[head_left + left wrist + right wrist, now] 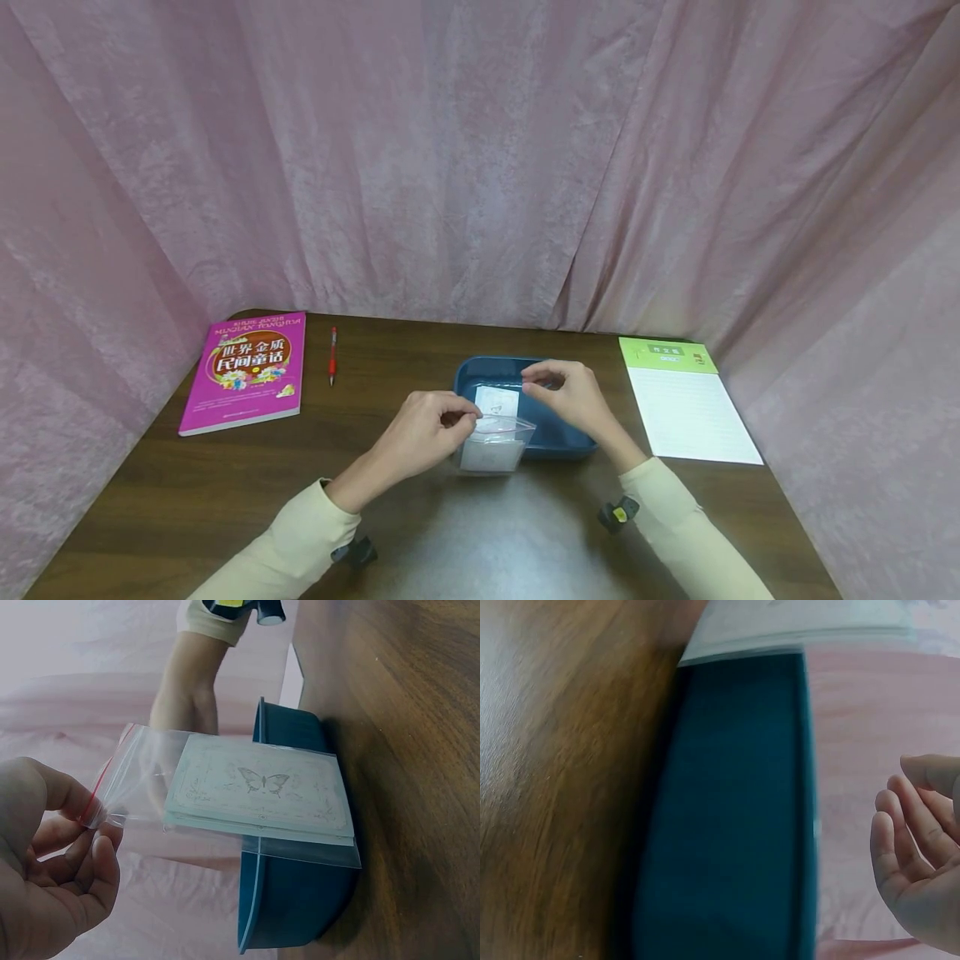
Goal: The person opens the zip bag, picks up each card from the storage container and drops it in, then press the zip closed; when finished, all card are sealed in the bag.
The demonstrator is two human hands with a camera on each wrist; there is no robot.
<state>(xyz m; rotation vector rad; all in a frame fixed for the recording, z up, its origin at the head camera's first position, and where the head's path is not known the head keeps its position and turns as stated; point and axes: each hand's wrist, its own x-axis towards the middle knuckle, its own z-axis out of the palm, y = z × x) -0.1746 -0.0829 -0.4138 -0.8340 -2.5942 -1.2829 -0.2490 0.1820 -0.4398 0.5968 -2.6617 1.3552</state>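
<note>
My left hand (429,435) pinches the top edge of a clear zip bag (142,780) between thumb and fingertips. Inside the bag sits a small stack of pale cards (259,784), the front one printed with a butterfly. The bag hangs in front of the near wall of a dark blue bin (558,454). Another white card (497,402) shows in the bin behind the bag's opening. Over the bin's right part, my right hand (572,398) is raised with loosely bent fingers; in the right wrist view its thumb and fingertips are apart, with nothing between them.
A magenta book (247,375) lies at the left of the brown table (315,467), with a red pen (333,357) beside it. At the right lies a lined paper pad (693,412) with a green top. Pink curtains (450,167) enclose the table's back and sides.
</note>
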